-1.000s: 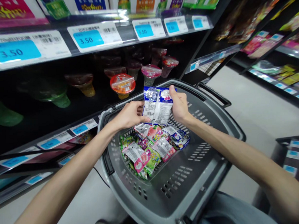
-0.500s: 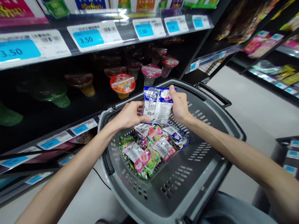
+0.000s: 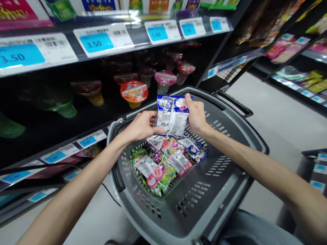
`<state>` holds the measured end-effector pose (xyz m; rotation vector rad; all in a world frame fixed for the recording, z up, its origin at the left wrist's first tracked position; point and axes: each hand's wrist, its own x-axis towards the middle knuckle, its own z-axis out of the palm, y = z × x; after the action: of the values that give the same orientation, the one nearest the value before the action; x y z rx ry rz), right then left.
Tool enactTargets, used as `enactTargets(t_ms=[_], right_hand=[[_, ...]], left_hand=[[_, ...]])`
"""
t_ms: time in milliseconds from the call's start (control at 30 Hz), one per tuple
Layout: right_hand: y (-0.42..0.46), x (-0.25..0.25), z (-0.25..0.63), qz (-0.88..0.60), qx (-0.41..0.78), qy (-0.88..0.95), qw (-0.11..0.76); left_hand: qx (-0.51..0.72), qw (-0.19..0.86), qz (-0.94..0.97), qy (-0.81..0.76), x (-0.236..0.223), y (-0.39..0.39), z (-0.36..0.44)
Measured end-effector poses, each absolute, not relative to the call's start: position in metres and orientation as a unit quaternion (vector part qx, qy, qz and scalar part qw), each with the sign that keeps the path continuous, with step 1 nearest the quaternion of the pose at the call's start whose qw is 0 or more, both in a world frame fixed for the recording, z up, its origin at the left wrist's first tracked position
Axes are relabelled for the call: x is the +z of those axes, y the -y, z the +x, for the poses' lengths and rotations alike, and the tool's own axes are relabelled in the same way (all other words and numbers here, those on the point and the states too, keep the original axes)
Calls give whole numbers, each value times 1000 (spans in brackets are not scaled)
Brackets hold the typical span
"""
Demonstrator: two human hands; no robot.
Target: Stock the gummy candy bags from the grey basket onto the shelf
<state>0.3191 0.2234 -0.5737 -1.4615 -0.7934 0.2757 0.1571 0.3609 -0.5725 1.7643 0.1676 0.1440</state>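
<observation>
I hold a blue and white snack packet (image 3: 173,115) upright over a grey shopping basket (image 3: 226,183), its back label facing me. My left hand (image 3: 141,126) pinches the packet's lower left edge. My right hand (image 3: 195,114) grips its right side, fingers curled round it. Below the packet, several colourful candy packets (image 3: 164,162) lie piled in the basket's bottom.
A dark shelf on the left holds jelly cups, among them an orange-lidded cup (image 3: 134,92) and a pink-lidded cup (image 3: 165,79). Blue price tags (image 3: 96,42) reading 3.50 line the shelf edge. More shelves (image 3: 305,45) stand at the right across a pale floor aisle (image 3: 282,120).
</observation>
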Motion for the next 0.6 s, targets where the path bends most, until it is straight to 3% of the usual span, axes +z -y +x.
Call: enactTargets(t_ms=[267, 433, 600], right_hand=[[-225, -576, 322, -667, 117, 327, 659], [-231, -580, 333, -668, 98, 271, 686], [-232, -574, 331, -625, 152, 235, 729]], left_hand=[[124, 586, 794, -104, -572, -358, 154], [270, 406, 871, -71, -567, -356, 153], [265, 265, 924, 71, -562, -354, 152]])
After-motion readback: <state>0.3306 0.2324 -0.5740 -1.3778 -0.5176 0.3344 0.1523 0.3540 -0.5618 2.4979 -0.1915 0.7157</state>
